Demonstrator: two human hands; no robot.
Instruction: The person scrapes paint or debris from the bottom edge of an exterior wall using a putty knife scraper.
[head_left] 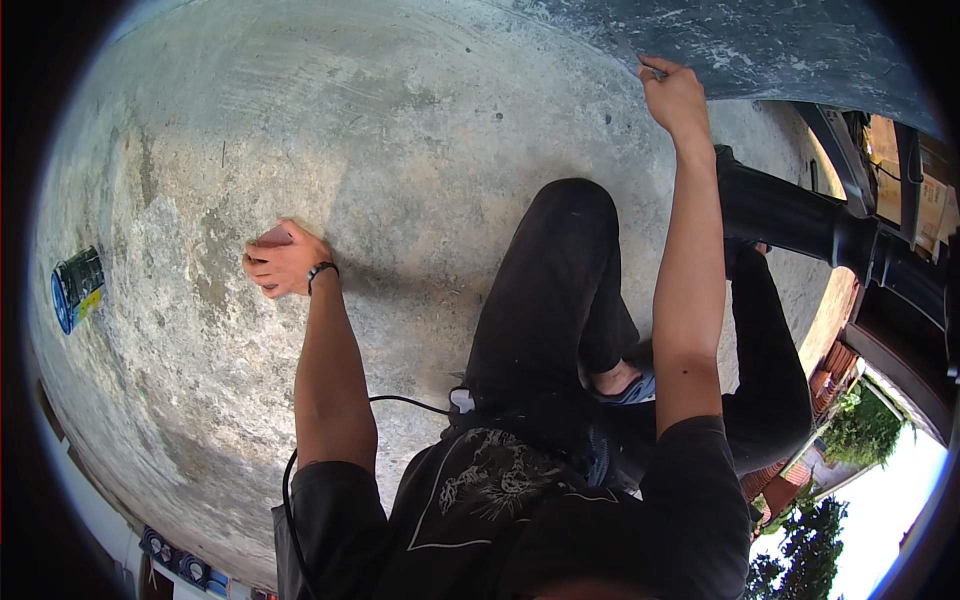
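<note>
My left hand (290, 262) rests low over the pale, stained concrete floor (420, 120), its fingers curled around a flat reddish-brown piece (273, 237). Most of that piece hides under the fingers, so its kind cannot be made out. Stretched far out to the right, my right hand (678, 98) is closed in a pinch at the edge of a dark blue-grey painted surface (790, 50). A small, thin, dark grey thing (655, 72) shows between its thumb and fingers. Too little of it is visible to name it.
A dark can (78, 288) with a blue end and yellow patch is at the far left. Thick black tubular parts (780, 210) stand right of my bent knee (570, 215). A black cable (410, 402) runs past my left arm. Cardboard (910, 190) shows at far right.
</note>
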